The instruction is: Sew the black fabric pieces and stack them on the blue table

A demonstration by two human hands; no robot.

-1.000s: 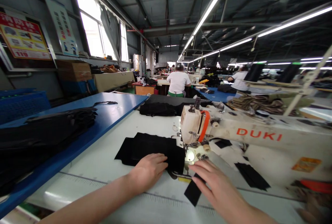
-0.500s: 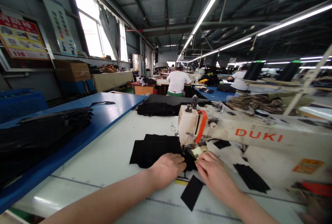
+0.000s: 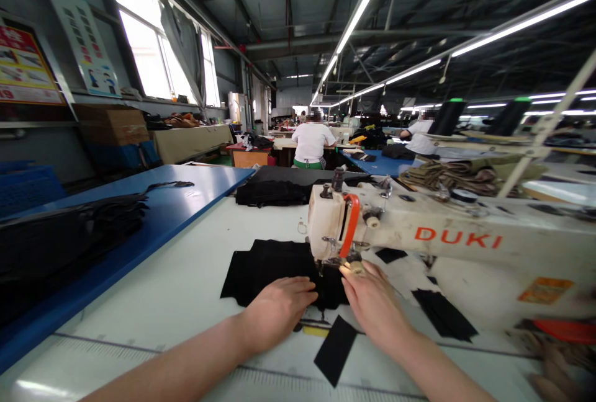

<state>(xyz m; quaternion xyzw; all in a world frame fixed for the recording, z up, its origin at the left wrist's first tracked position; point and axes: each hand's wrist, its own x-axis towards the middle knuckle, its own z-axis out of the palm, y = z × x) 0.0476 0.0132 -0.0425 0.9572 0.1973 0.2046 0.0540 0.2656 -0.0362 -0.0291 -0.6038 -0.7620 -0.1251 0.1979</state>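
Observation:
A black fabric piece (image 3: 265, 268) with a notched outline lies flat on the white worktable, its right part under the needle of a sewing machine (image 3: 395, 228) marked DUKI. My left hand (image 3: 282, 308) rests on the fabric's near edge, left of the needle, fingers stretched flat together over the cloth. On the needle's other side, my right hand (image 3: 375, 303) grips the fabric's right edge between thumb and fingers; some fingertips are hidden behind the machine head. A small black fabric strip (image 3: 336, 351) lies on the table between my forearms.
More black pieces (image 3: 444, 314) lie under the machine arm at right. A folded black stack (image 3: 274, 193) sits behind the machine head. Dark fabric (image 3: 74, 228) covers part of the blue table (image 3: 200, 194) at left. Farther off, a person in white (image 3: 313, 141) sits facing away.
The view has turned slightly to the right. My right hand has slid a little forward along the fabric, nearer the machine head. My left hand sits slightly farther from the needle.

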